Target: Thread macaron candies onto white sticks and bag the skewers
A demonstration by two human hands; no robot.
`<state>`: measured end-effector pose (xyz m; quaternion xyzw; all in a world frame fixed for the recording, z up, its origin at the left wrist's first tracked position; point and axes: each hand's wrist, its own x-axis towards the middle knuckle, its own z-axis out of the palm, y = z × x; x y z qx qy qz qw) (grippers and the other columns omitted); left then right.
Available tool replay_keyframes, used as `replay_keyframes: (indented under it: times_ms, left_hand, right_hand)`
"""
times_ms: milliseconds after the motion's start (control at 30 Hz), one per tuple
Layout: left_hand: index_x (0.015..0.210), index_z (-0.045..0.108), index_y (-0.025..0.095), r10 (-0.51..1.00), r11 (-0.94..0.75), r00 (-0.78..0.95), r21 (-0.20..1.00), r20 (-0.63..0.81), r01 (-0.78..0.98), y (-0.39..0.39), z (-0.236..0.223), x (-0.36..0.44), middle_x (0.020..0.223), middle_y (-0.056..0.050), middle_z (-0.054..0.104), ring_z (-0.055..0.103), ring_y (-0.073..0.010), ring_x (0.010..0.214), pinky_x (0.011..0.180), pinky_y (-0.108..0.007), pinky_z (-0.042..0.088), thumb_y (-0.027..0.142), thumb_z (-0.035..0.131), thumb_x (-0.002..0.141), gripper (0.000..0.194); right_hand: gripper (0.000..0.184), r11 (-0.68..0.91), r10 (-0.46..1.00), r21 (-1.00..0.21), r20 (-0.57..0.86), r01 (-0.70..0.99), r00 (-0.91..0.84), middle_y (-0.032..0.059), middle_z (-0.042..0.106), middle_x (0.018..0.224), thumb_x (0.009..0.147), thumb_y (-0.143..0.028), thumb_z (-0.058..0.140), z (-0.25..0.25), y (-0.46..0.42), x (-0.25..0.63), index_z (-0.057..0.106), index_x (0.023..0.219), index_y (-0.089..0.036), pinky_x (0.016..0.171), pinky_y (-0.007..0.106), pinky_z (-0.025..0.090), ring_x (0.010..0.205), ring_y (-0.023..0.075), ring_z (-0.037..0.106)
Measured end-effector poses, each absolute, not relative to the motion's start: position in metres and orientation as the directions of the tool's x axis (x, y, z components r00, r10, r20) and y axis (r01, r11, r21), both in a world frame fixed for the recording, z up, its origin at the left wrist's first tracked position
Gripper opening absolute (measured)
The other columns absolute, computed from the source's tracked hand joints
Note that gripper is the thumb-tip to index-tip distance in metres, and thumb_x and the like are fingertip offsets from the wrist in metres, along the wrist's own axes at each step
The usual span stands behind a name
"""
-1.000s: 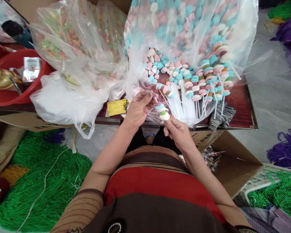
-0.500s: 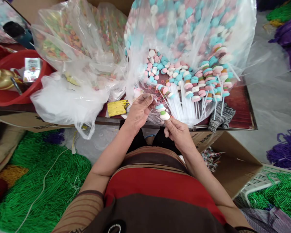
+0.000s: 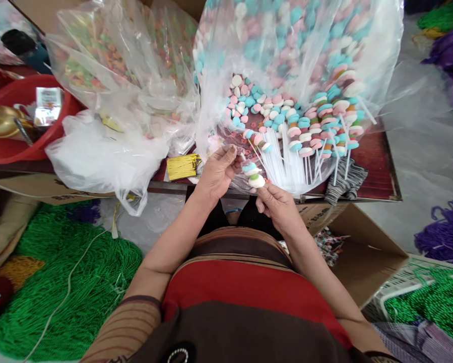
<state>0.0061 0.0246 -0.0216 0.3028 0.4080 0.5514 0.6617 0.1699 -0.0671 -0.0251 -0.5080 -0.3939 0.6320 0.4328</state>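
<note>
2 hands meet at the table's near edge: the right hand pinches a candy skewer at its base, while the left hand closes its fingertips just left of its top. Finished skewers crowd the clear bag behind; yellow twist ties lie left.

I count two hands at work, my left grip and my right grip, with one candy stick between them bearing three discs that I can make out. Finished sticks in the one big open bag are too many and too crowded to count. Two more clear bags of sweets stand behind. I see one red basin, one white bag, one bundle of yellow ties, one grey glove.
</note>
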Motion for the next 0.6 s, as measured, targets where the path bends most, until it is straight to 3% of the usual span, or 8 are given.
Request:
replay_keyframes:
  times_ms: [100,200,367,467,600]
  left_hand:
    - [0.086,0.063,0.022,0.998,0.070,0.022,0.953,-0.066,-0.294,0.029,-0.025,0.001,0.083,0.002,0.068,0.065,-0.0106,0.077,0.074,-0.026,0.053,0.042,0.076,0.090,0.025]
    - [0.086,0.065,0.021,0.985,-0.132,0.113,0.991,0.130,0.006,0.026,-0.028,0.003,0.085,0.001,0.070,0.064,-0.0122,0.082,0.079,-0.026,0.051,0.038,0.075,0.091,0.020]
    - [0.086,0.072,0.019,0.873,-0.446,0.414,0.767,0.258,0.461,0.013,-0.040,0.025,0.091,-0.004,0.075,0.065,-0.0188,0.091,0.087,-0.033,0.048,0.027,0.070,0.093,0.011]
    - [0.095,0.076,0.020,0.841,-0.515,0.470,0.660,0.267,0.547,0.015,-0.045,0.027,0.100,-0.008,0.077,0.066,-0.0234,0.098,0.093,-0.037,0.046,0.031,0.068,0.095,0.013]
    - [0.102,0.077,0.024,0.859,-0.511,0.400,0.601,0.321,0.615,0.027,-0.039,0.002,0.104,-0.008,0.077,0.065,-0.0251,0.103,0.096,-0.040,0.043,0.036,0.057,0.101,0.024]
  right_hand:
    - [0.048,-0.248,0.969,-0.959,-0.248,-0.140,-0.016,-0.0057,0.051,0.049,0.080,-0.067,0.076,-0.021,-0.066,0.187,0.064,0.074,-0.020,0.041,0.024,0.015,0.042,0.0063,0.029]
    - [0.044,-0.175,0.969,-0.961,-0.206,-0.212,0.137,-0.0066,0.050,0.049,0.079,-0.062,0.080,-0.016,-0.062,0.202,0.067,0.078,-0.021,0.041,0.024,0.016,0.042,0.0065,0.030]
    - [0.043,-0.132,0.958,-0.956,-0.191,-0.263,0.216,-0.0082,0.049,0.047,0.078,-0.062,0.081,-0.015,-0.057,0.206,0.067,0.083,-0.021,0.041,0.023,0.018,0.039,0.0057,0.027]
    - [0.045,-0.153,0.955,-0.956,-0.208,-0.250,0.213,-0.0079,0.049,0.048,0.078,-0.064,0.079,-0.016,-0.058,0.203,0.067,0.084,-0.021,0.040,0.024,0.018,0.039,0.0059,0.028]
    - [0.046,-0.166,0.949,-0.957,-0.221,-0.239,0.224,-0.0077,0.049,0.049,0.078,-0.066,0.078,-0.016,-0.059,0.204,0.067,0.085,-0.022,0.041,0.025,0.020,0.040,0.0062,0.028]
